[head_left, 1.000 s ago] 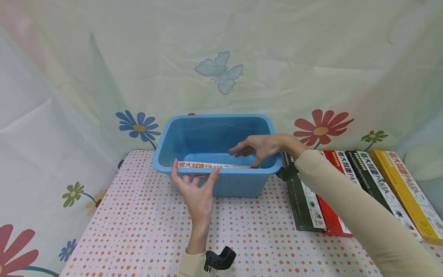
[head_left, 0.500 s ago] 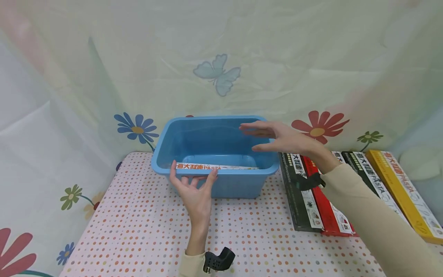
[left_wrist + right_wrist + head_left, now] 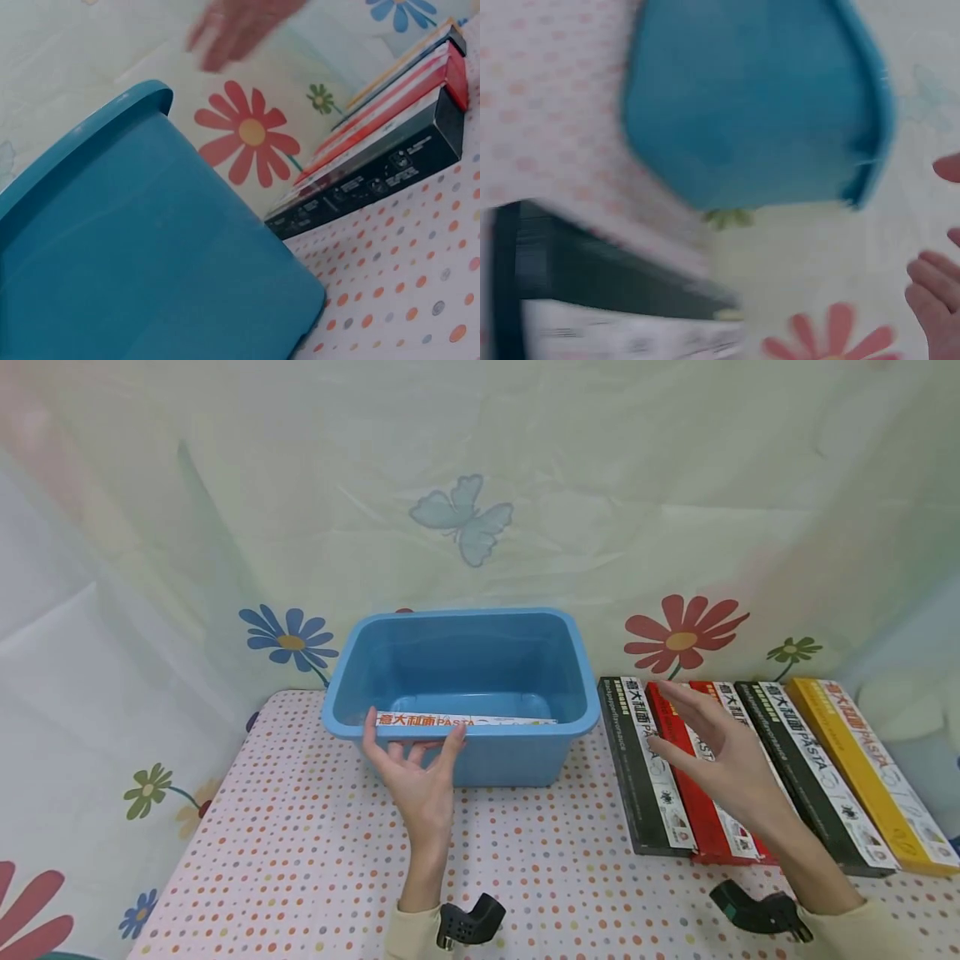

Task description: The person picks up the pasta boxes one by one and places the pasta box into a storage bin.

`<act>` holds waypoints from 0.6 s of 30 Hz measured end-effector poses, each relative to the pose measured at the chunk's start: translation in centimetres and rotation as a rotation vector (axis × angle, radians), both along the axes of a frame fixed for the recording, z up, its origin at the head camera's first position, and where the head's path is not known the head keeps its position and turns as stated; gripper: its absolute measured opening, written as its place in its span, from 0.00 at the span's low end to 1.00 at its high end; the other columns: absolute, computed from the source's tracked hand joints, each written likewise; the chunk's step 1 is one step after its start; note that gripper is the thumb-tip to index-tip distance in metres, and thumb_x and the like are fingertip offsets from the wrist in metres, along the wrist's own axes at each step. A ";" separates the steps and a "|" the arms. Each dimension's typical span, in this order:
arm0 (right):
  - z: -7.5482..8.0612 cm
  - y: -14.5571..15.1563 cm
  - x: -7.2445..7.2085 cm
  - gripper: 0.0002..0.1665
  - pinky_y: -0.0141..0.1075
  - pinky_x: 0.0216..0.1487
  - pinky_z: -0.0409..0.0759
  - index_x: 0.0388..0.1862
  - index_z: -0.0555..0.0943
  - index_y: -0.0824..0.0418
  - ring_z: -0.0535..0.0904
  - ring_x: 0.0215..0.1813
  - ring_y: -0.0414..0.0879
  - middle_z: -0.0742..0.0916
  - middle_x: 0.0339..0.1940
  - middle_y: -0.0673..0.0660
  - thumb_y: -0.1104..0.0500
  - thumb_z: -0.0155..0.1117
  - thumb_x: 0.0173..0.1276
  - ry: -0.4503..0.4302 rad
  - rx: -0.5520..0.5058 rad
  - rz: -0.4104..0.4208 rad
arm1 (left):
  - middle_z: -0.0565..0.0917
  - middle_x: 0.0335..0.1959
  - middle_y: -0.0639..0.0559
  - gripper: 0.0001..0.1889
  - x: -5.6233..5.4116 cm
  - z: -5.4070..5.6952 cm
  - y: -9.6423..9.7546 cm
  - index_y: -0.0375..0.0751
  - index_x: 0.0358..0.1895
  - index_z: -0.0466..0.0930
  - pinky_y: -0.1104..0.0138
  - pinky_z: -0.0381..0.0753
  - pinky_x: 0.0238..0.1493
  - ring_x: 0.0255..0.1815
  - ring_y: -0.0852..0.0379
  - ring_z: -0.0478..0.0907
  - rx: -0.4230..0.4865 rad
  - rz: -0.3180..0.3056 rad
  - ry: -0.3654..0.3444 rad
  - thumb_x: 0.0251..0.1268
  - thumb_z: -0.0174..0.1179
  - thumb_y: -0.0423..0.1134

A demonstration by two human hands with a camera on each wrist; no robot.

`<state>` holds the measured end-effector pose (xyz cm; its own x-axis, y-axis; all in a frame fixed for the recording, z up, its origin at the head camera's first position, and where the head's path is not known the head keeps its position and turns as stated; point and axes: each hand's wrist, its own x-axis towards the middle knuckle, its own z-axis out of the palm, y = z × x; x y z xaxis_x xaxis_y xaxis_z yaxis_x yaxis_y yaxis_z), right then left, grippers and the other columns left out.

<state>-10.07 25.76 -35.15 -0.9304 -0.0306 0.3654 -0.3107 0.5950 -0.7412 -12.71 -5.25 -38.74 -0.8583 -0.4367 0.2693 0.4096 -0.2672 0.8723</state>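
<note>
The blue plastic bin point(image 3: 510, 760) stands on the table. My left hand point(image 3: 420, 789) grips its front rim, some fingers bent beneath the lip, thumb and another fingertip over the edge. Just behind that rim, inside the bin, lies a pasta box point(image 3: 480, 720) with a white printed face; most of it is hidden by the front wall. My right hand point(image 3: 723, 760) is held above the row at the right, its fingers spread and nothing in them. Below it are a black pasta box point(image 3: 626, 777) and a red pasta box point(image 3: 701, 793).
Farther right in the row lie another red box point(image 3: 731, 697), a second black pasta box point(image 3: 806, 768) and a yellow pasta box point(image 3: 870, 768). A dotted cloth point(image 3: 300, 843) covers the table. Behind it hangs a flowered curtain point(image 3: 585, 527).
My right hand has come up out of the bin, leaving the pasta box inside, and swung right over the boxes. My left hand has stayed at the rim.
</note>
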 end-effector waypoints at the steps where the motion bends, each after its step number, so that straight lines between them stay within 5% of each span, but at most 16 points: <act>1: -0.9 0.1 0.5 0.45 0.11 0.61 0.66 0.83 0.64 0.56 0.65 0.79 0.33 0.71 0.79 0.65 0.63 0.72 0.71 -0.025 -0.004 -0.031 | 0.69 0.66 0.36 0.58 0.0 0.0 0.0 0.53 0.84 0.44 0.56 0.93 0.46 0.48 0.41 0.82 -0.001 0.001 -0.001 0.58 0.76 0.27; 5: -4.4 0.3 2.1 0.46 0.11 0.64 0.62 0.84 0.61 0.58 0.63 0.82 0.56 0.69 0.80 0.68 0.61 0.72 0.72 -0.129 -0.024 -0.101 | 0.69 0.66 0.34 0.57 0.0 -0.1 -0.1 0.52 0.84 0.44 0.56 0.93 0.46 0.49 0.41 0.83 -0.009 0.001 0.004 0.59 0.76 0.28; 8: -6.7 0.1 2.8 0.48 0.30 0.78 0.66 0.83 0.60 0.63 0.61 0.78 0.72 0.66 0.79 0.71 0.60 0.74 0.71 -0.197 -0.026 -0.116 | 0.69 0.67 0.33 0.57 0.0 -0.1 -0.1 0.52 0.84 0.44 0.57 0.93 0.47 0.50 0.40 0.83 -0.012 0.005 0.011 0.60 0.76 0.28; 12: -8.5 -0.4 2.9 0.53 0.63 0.73 0.67 0.83 0.57 0.68 0.61 0.77 0.76 0.64 0.79 0.75 0.58 0.77 0.68 -0.288 0.025 -0.167 | 0.67 0.70 0.34 0.57 0.0 0.0 -0.1 0.52 0.84 0.45 0.56 0.93 0.46 0.52 0.38 0.82 -0.011 0.013 0.007 0.59 0.76 0.28; 18: -8.5 -0.7 2.5 0.58 0.57 0.73 0.70 0.84 0.51 0.72 0.63 0.77 0.74 0.64 0.79 0.77 0.59 0.77 0.67 -0.401 0.029 -0.236 | 0.65 0.72 0.33 0.56 0.0 0.0 0.0 0.52 0.84 0.45 0.57 0.93 0.46 0.53 0.37 0.81 -0.020 0.018 -0.005 0.59 0.76 0.30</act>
<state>-7.56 25.08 -43.66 -0.9808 0.1938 -0.0223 0.1432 0.6375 -0.7571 -12.73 -5.25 -38.71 -0.8518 -0.4465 0.2741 0.4099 -0.2420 0.8795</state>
